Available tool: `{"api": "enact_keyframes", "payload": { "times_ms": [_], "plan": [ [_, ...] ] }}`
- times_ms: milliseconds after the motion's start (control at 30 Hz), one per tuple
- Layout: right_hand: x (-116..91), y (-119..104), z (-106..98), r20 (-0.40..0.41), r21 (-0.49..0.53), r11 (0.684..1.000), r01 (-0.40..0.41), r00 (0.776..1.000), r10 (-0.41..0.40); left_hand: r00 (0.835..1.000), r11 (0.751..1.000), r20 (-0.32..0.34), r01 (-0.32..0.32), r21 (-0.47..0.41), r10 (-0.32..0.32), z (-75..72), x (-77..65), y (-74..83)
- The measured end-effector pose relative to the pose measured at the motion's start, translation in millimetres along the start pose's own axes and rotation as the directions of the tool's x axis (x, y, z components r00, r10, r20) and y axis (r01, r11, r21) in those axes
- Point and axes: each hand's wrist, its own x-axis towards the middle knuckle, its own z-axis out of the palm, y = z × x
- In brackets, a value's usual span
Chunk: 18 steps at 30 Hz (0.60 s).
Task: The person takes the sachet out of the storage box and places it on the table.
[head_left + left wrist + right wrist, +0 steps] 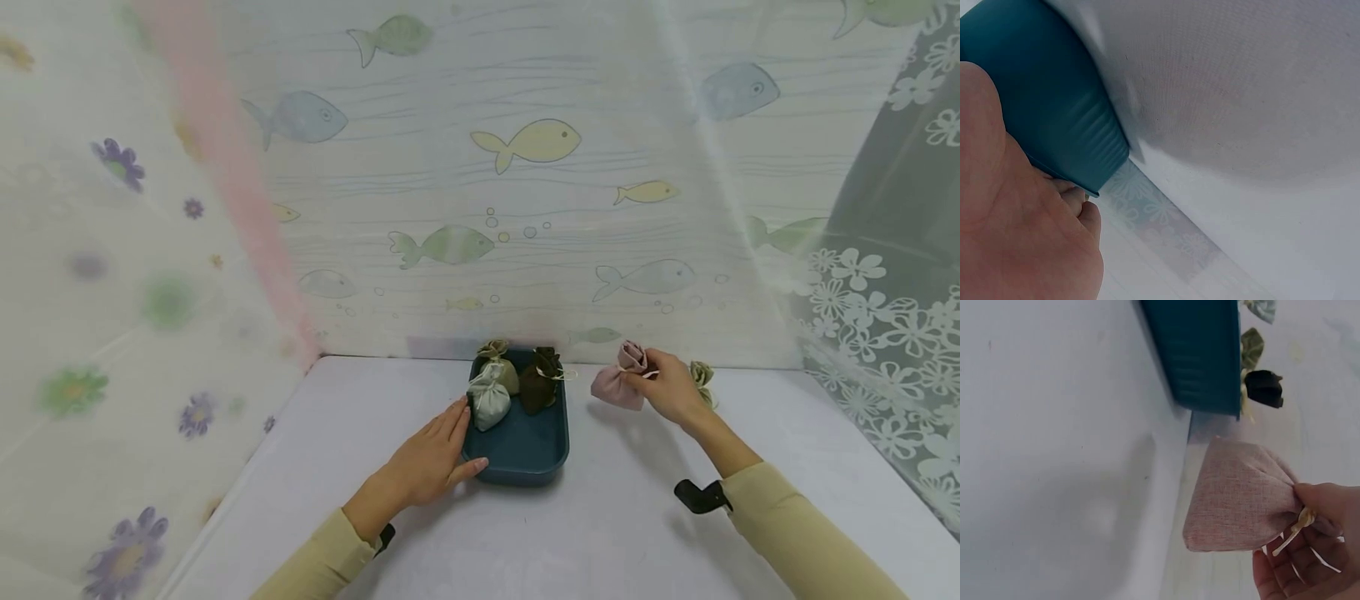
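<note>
My right hand [675, 387] pinches a pink drawstring pouch [617, 388] by its tied neck and holds it above the table, right of the blue tray [525, 475]. In the right wrist view the pouch [1241, 503] hangs in the air, a cream cord knotted round its neck. My left hand [431, 454] lies along the tray's left side, fingers extended against the rim and thumb at the near left corner. Inside the tray sit a pale grey-green pouch [491, 404], an olive pouch [510, 377] behind it, and a dark brown pouch [538, 387] at the right.
Another olive pouch [702, 377] stands on the white table [592, 533] beyond my right hand, partly hidden by it. A fish-print curtain [525, 275] closes off the table's back edge. Flowered sheer cloth hangs at both sides.
</note>
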Motion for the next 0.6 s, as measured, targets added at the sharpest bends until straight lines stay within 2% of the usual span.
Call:
{"api": "enact_keyframes", "payload": {
  "times_ms": [267,600],
  "plan": [
    [5.2,10.7,-1.2,-0.021,-0.033,0.999,0.011,1.0,-0.011,1.0,1.0,0.006,0.002,-0.001,-0.002,-0.1,-0.2,0.5],
    [12.1,22.9,2.3,-0.045,-0.053,0.998,-0.016,0.999,0.014,1.0,1.0,0.003,0.003,0.007,-0.003,0.3,0.4,-0.5]
  ]
}}
